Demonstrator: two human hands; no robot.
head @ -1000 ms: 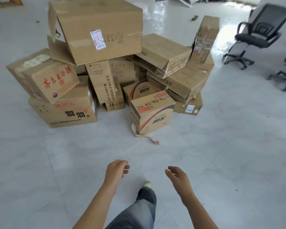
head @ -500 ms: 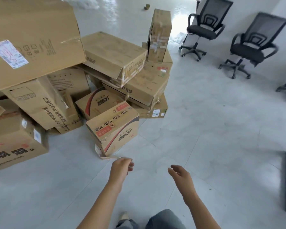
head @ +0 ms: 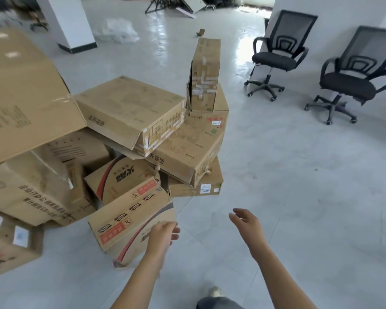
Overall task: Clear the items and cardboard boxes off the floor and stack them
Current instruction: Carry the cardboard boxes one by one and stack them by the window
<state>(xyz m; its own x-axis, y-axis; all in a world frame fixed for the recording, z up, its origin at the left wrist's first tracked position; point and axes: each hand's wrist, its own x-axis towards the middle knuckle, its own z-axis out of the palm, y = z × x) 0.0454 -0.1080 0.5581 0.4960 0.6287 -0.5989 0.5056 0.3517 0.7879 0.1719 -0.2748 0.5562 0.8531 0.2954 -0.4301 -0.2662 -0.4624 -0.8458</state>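
Note:
A heap of cardboard boxes fills the left half of the head view. Nearest is a small box with red labels [head: 129, 219], tilted on the floor. My left hand [head: 163, 236] hovers at that box's right front corner, fingers apart, holding nothing. My right hand [head: 247, 225] is open over bare floor to the right of the box, apart from it. Behind lie a flat box [head: 129, 110], a wide box under it [head: 194, 143] and a narrow upright box [head: 204, 74] on top. A very large box [head: 20, 97] leans at the left.
Two black office chairs [head: 276, 56] [head: 352, 72] stand at the right by a white wall. A white pillar [head: 69, 21] and crumpled plastic [head: 118, 30] are at the back. The grey tiled floor [head: 299, 197] stretches to the right. My shoe [head: 214, 292] shows at the bottom.
I have stepped closer and turned right; the boxes loom larger and sit further left. My left hand has reached the near box's corner. Both hands stay empty.

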